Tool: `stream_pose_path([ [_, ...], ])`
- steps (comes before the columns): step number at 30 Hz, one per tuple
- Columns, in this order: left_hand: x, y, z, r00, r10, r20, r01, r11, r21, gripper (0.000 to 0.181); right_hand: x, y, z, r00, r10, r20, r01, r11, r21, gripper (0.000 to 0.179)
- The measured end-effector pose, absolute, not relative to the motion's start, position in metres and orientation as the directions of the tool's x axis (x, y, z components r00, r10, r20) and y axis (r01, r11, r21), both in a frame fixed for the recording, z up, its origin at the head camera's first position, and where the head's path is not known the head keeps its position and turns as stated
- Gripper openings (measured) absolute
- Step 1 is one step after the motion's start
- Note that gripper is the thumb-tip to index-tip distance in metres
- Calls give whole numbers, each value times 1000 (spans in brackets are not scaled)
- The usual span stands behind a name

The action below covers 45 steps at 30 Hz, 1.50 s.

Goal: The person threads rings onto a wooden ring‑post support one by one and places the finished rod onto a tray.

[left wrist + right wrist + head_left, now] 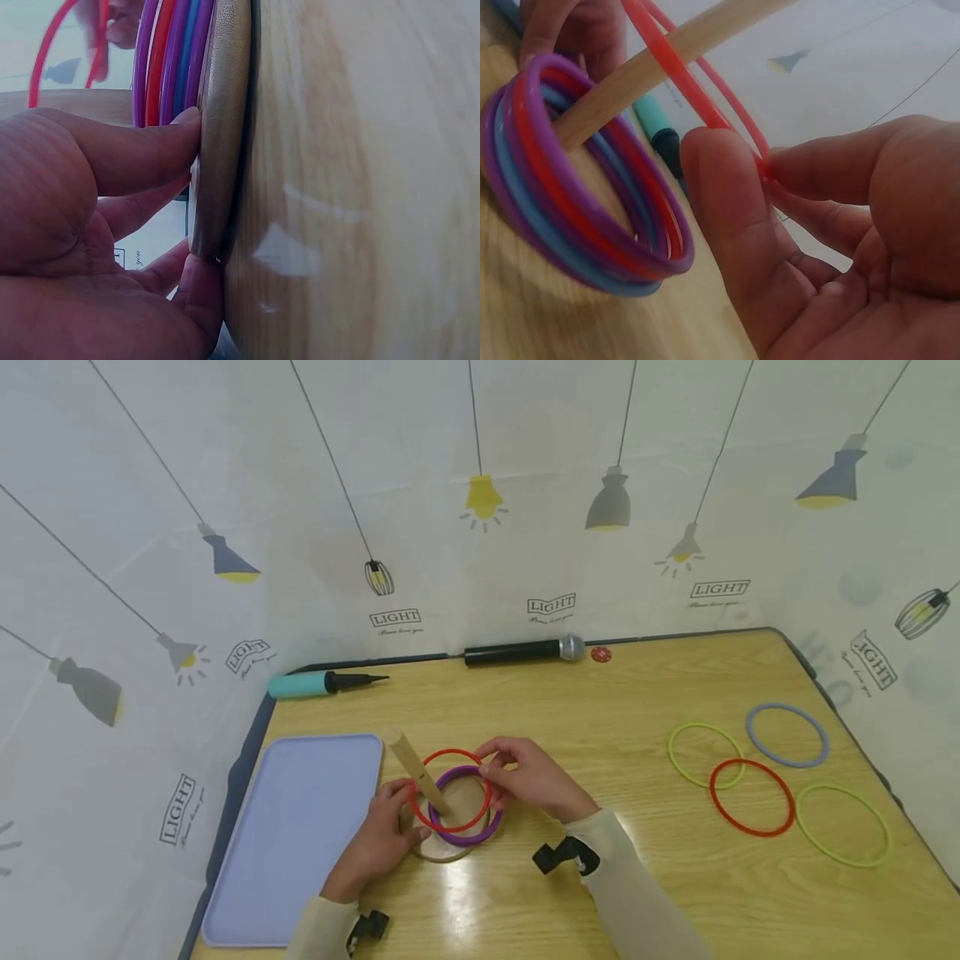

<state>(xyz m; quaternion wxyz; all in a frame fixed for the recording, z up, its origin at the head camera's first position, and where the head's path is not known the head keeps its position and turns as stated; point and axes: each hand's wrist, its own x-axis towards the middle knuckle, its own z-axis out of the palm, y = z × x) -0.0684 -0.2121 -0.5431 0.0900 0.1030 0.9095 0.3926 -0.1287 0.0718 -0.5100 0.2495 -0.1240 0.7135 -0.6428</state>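
My right hand (532,777) pinches a thin red ring (682,73) between thumb and fingers. This ring encircles the upright wooden post (634,84) and is held tilted above the other rings. Stacked round the foot of the post are several purple, red and blue rings (566,229). They lie on a round wooden base (217,150) that stands on the table. My left hand (378,835) grips the base by its left edge, with thumb and fingers at the rim beside the stack.
A pale blue tray (247,906) lies on the left. Along the back are a turquoise hand pump (300,685), a microphone (517,652) and a red chip (602,654). On the right lie two yellow-green rings (843,865), a red ring (752,834) and a blue ring (787,707).
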Motion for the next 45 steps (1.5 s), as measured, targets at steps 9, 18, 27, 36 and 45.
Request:
stream_pose_path([
  [9,-70,-211,-544,-963,263,-66,132,668,733,60,-125,81,-527,-860,-454,-233,157,201,-967,26],
  [18,-72,-211,-547,-964,257,-74,125,676,726,59,-118,84,-532,-873,-412,-262,190,207,-960,27],
  [27,-73,-211,-547,-962,253,-102,100,676,730,57,-117,82,-540,-904,-355,-238,157,241,-958,22],
  [36,-72,-211,-548,-963,247,-110,93,686,722,57,-114,88,-543,-917,-334,-218,151,216,-965,21],
  [45,-70,-212,-546,-962,248,-113,92,684,723,59,-113,121,-543,-941,-303,-150,22,386,-922,26],
])
